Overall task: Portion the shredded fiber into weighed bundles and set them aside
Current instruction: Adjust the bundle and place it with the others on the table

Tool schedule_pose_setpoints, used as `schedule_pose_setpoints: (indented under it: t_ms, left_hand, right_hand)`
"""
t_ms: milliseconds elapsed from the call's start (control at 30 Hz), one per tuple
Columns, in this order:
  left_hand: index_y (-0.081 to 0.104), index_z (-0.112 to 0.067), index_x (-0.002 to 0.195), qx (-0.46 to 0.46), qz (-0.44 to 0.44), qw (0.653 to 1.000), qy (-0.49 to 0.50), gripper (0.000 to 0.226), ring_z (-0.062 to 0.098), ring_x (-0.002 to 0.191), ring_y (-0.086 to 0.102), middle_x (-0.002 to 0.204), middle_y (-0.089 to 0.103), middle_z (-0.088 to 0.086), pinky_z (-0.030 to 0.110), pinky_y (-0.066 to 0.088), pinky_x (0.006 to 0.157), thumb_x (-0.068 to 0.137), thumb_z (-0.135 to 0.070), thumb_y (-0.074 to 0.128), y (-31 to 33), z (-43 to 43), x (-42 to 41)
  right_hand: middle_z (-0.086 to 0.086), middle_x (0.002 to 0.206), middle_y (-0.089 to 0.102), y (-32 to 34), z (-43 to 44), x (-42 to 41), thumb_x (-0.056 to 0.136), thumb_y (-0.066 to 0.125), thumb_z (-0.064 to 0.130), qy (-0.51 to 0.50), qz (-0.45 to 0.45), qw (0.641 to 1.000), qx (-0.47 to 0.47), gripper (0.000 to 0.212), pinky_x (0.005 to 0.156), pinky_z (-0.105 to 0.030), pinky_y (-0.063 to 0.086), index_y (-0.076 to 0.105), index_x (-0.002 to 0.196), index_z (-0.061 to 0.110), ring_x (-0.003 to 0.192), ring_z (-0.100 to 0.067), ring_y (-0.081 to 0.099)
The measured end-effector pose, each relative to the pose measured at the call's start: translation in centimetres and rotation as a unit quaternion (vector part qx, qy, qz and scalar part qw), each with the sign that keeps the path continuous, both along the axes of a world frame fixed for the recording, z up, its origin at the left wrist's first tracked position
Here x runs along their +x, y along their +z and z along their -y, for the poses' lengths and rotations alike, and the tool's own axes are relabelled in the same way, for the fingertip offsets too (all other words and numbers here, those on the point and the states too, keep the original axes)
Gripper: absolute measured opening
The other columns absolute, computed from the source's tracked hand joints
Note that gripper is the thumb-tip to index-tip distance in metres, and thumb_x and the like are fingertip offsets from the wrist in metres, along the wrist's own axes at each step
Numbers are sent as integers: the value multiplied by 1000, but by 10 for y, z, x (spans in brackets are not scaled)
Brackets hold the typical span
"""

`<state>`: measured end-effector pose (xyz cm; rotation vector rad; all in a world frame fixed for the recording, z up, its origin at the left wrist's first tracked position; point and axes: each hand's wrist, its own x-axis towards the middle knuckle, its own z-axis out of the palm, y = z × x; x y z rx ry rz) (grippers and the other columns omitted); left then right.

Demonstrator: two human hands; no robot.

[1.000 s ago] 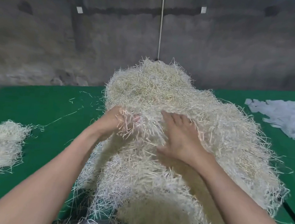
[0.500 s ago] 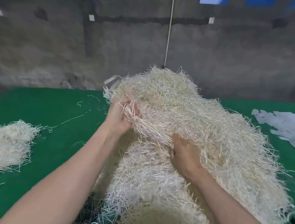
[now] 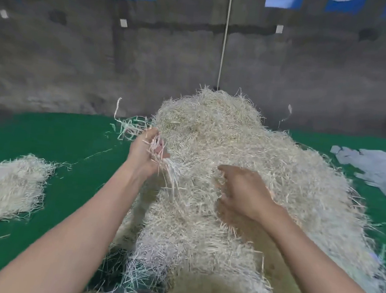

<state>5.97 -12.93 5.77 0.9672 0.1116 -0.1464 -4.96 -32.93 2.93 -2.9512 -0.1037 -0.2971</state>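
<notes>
Now right hand (image 3: 245, 194) has released the fiber (image 3: 235, 136) (left hand (image 3: 143, 152) grips strands (image 3: 169, 176)).

You are in a bare workshop: rough concrete wall (image 3: 171, 62), green-covered surface (image 3: 48, 133), and a big heap of shredded fiber (image 3: 233, 150).
</notes>
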Motion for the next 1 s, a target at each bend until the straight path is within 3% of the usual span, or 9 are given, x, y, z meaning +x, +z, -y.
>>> schedule_pose_setpoints:
  t_ms: [167,233,333,467,533,633,833,933,1000]
  left_hand:
    - [57,-13,86,134,125,981,-64,11,6,49,46,67,59,0,15,37,42,95,-14,50,15,-5,-22]
    - [59,-17,80,437,272,857,-10,11,2,55,52,72,58,-5,10,37,48,89,-12,59,17,-11,-29]
    - [57,-13,84,736,374,560,66,14,20,70,53,80,46,-2,26,36,59,78,-2,61,15,-26,-37]
    - [59,-7,88,818,351,443,104,19,19,56,41,71,38,0,29,35,50,77,7,53,18,-62,-39]
    - [58,-14,81,800,383,455,78,20,18,60,45,74,45,-1,27,34,51,74,6,57,24,-75,-43]
    - [52,-15,68,671,490,556,-26,21,20,69,53,71,49,-9,19,30,52,64,4,58,34,-89,-58]
    - [53,-7,71,482,425,763,-70,11,-2,66,52,75,58,-3,26,41,67,69,4,57,30,-117,-85]
    - [53,-25,67,472,409,779,-52,42,9,82,61,89,66,6,34,44,75,71,17,51,22,-136,-84]
    - [47,-29,64,508,399,762,-38,52,1,64,51,71,56,-7,28,38,64,70,22,41,17,-155,-77]
  right_hand:
    - [-1,144,43,60,-40,-3,77,75,23,67,-108,990,56,96,104,-36,38,13,150,27,128,-23,44]
    - [1,150,35,82,-56,-4,74,77,37,103,-67,988,93,101,104,-32,34,11,150,31,134,-19,38]
    - [0,153,29,100,-78,-3,75,77,34,126,-54,986,100,98,105,-27,28,15,150,27,137,-17,31]
    - [6,134,44,108,-104,0,75,77,37,123,59,971,197,76,91,-23,33,36,138,26,122,-8,40]
    - [5,148,31,100,-124,4,72,78,42,164,64,928,327,93,95,-18,28,24,145,23,126,-1,29]
    - [-1,159,6,71,-158,12,68,82,35,200,-90,864,453,117,108,-23,23,1,152,20,139,-4,13]
    - [-33,130,47,21,-210,13,29,89,58,224,-256,616,711,113,104,-55,38,47,118,3,124,-44,47]
    - [-26,121,51,5,-228,15,57,81,46,235,-304,555,738,75,85,-39,55,49,111,4,106,-28,64]
    - [-18,104,60,-3,-235,12,75,73,24,226,-353,604,678,35,74,-28,57,57,101,7,86,-15,69]
